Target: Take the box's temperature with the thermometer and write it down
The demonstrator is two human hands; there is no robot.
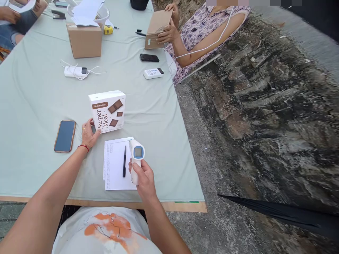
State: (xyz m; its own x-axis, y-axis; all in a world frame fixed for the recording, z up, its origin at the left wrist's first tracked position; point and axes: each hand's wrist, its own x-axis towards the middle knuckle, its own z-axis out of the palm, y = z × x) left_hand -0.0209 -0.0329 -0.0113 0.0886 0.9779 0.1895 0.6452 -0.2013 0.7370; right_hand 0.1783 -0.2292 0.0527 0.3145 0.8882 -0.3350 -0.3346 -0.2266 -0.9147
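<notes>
A white NutriMotion Su-per Meal box [111, 112] stands upright on the cloth-covered table. My left hand [89, 134] grips its lower left corner, thumb at the front bottom edge and fingers along the side; some fingertips are hidden. In my right hand [144, 176] is a white infrared thermometer [134, 169], its blue-framed screen turned up toward me. The thermometer is above the right edge of some paper sheets [113, 180]. A black pen [124, 162] lies on the sheets. Left of my left hand lies a phone [65, 136] in an orange-brown case.
Further back are a cardboard box [84, 41], a white power bank with a cable [75, 71], another white device [153, 73], a black phone [149, 57] and a yellow tape measure [108, 29]. At right, another person's hands [169, 33] hold a brown carton [156, 26].
</notes>
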